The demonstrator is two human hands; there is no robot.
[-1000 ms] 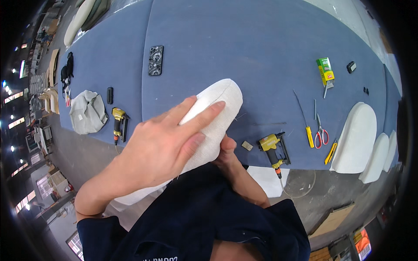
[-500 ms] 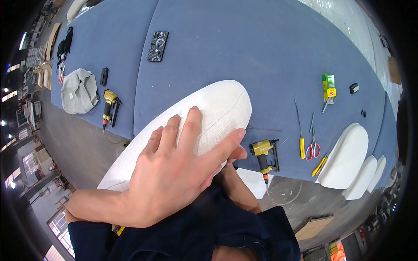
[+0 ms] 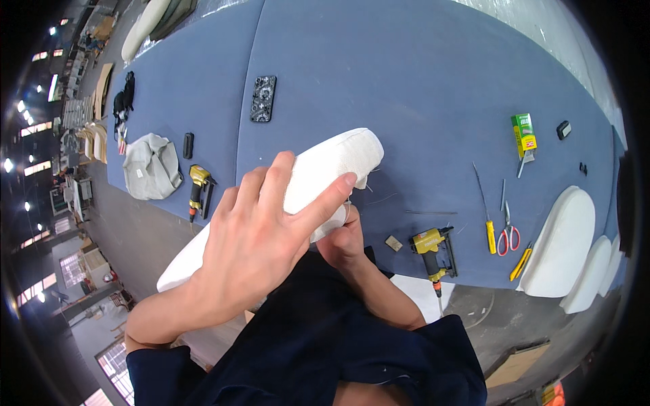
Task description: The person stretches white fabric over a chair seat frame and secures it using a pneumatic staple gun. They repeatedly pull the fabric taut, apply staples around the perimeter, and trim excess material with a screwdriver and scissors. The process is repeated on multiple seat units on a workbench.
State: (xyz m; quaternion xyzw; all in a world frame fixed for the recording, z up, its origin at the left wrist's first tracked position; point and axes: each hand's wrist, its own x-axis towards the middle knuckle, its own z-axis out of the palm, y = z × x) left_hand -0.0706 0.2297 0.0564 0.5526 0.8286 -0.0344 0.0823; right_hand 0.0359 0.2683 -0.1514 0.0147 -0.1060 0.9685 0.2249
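Observation:
A long white fabric-covered upholstered pad (image 3: pixel 335 155) with a rounded end is tilted up on its side before me, above the table's near edge. My left hand (image 3: pixel 250 223) lies across its top, fingers curved over the far side and thumb pressed along the near side. At the pad's near edge, by a turned fabric edge with loose threads, my right hand (image 3: pixel 343 241) is closed with bent fingers. What its fingertips hold is partly hidden under the pad. A yellow-and-black staple gun (image 3: pixel 431 254) lies to the right of that hand.
The blue-covered table (image 3: pixel 379 74) bears a second staple gun (image 3: pixel 199 189), grey cloth (image 3: pixel 150 167), a phone (image 3: pixel 263 99), a green-yellow box (image 3: pixel 524 135), scissors (image 3: pixel 508 233), a yellow-handled awl (image 3: pixel 491 237), a yellow cutter (image 3: pixel 521 264) and several white pads (image 3: pixel 559 243) at right.
The pad has been rolled onto its side, so its near edge faces my right hand. My right hand, mostly hidden before, now shows. A small tan block has come into sight; the view has shifted.

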